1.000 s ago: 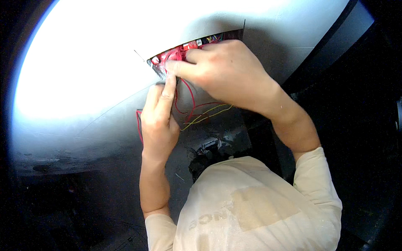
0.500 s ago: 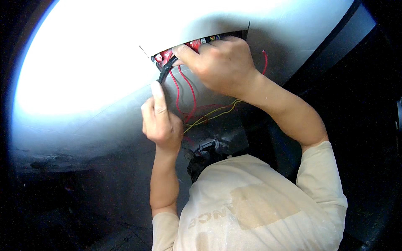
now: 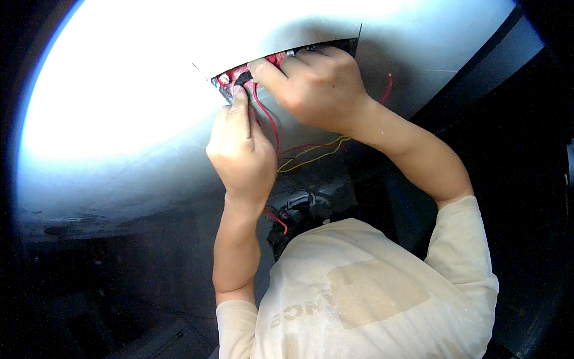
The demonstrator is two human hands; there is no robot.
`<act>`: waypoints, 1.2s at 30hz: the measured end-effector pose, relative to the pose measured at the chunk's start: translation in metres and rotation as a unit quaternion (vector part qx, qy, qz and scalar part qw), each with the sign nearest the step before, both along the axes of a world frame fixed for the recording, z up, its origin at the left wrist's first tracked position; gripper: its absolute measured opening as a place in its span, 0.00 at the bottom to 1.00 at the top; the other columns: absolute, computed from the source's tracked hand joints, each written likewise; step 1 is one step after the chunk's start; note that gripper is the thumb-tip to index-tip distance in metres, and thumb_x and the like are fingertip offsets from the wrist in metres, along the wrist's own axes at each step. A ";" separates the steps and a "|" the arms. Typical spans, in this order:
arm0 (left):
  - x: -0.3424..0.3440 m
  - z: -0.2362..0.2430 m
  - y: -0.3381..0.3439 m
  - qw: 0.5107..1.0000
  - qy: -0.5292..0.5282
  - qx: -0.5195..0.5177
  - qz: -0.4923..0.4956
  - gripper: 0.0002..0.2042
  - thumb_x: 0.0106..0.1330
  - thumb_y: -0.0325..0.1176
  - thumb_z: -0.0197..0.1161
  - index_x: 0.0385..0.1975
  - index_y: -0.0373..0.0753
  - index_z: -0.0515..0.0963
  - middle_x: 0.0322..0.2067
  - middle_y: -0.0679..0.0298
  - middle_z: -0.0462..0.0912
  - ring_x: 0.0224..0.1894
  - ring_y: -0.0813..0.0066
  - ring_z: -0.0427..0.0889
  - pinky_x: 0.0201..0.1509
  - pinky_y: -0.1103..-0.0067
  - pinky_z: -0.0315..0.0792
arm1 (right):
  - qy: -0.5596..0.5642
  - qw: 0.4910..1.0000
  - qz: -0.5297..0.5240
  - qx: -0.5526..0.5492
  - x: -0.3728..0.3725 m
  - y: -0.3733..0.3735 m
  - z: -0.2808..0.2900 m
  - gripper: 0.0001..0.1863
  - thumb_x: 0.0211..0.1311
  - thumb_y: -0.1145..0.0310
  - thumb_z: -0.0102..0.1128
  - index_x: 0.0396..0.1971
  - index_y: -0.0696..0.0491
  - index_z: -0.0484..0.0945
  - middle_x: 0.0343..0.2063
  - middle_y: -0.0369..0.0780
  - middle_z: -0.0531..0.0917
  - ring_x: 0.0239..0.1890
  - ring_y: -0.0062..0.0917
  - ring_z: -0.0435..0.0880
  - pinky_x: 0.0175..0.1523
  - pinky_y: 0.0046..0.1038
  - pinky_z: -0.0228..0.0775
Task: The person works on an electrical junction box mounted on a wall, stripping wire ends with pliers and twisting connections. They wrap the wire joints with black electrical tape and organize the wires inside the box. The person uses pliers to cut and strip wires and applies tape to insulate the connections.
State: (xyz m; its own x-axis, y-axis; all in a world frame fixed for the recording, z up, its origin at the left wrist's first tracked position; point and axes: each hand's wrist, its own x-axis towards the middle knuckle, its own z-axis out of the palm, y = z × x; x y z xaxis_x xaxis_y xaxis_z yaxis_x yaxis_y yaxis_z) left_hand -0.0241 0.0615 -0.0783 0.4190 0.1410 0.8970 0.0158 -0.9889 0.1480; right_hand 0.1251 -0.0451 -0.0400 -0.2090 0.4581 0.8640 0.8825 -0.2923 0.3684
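Narrow panel opening [image 3: 287,60] crowds both hands. Left hand [image 3: 242,146] and right hand [image 3: 317,84] pinch the red wires [image 3: 266,116] at its edge; fingers closed

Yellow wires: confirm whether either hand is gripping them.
No: the yellow wires hang loose below both hands, which work at the red wires.

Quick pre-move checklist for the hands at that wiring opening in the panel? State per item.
1. Left hand at the opening: ok, index fingertip pressed against the black piece.
2. Right hand at the opening: ok, fingers curled over its edge beside the black piece.
3. Red wires free of both hands: not ok, one runs down between them.
4. Yellow wires slack: ok, hanging loose below the right wrist.
5. Black piece seated: cannot tell, fingers cover it.
6. Opening's interior visible: not ok, glare on the grey panel and the hands hide it.
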 end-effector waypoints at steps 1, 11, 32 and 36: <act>0.000 0.001 0.001 1.000 0.012 -0.009 0.002 0.20 0.63 0.12 0.59 0.57 0.23 0.81 0.27 0.49 0.78 0.25 0.51 0.80 0.32 0.63 0.76 | -0.006 1.000 0.003 0.008 0.000 0.001 0.000 0.06 0.59 0.61 0.64 0.30 0.45 0.82 0.18 0.34 0.81 0.19 0.23 0.84 0.26 0.27 0.73; -0.014 0.025 -0.002 0.983 0.165 -0.059 0.058 0.22 0.65 0.21 0.58 0.61 0.31 0.82 0.31 0.40 0.83 0.31 0.40 0.84 0.39 0.57 0.77 | 0.044 0.998 0.054 0.010 0.000 -0.022 -0.010 0.19 0.60 0.72 0.66 0.52 0.57 0.87 0.16 0.35 0.78 0.16 0.24 0.78 0.26 0.26 0.68; -0.029 0.024 -0.024 0.990 0.107 -0.089 -0.020 0.05 0.68 0.24 0.57 0.30 0.34 0.78 0.57 0.36 0.82 0.47 0.44 0.85 0.56 0.61 0.77 | 0.152 0.977 0.133 0.076 -0.030 -0.010 0.000 0.10 0.57 0.68 0.64 0.17 0.50 0.79 0.15 0.37 0.78 0.14 0.24 0.75 0.23 0.30 0.65; -0.020 0.038 -0.019 0.981 0.165 -0.097 -0.038 0.06 0.68 0.26 0.57 0.29 0.33 0.78 0.53 0.38 0.84 0.45 0.44 0.85 0.54 0.61 0.78 | 0.086 0.993 0.066 0.052 -0.025 -0.010 0.002 0.09 0.52 0.68 0.63 0.14 0.50 0.79 0.13 0.36 0.78 0.13 0.23 0.74 0.22 0.30 0.64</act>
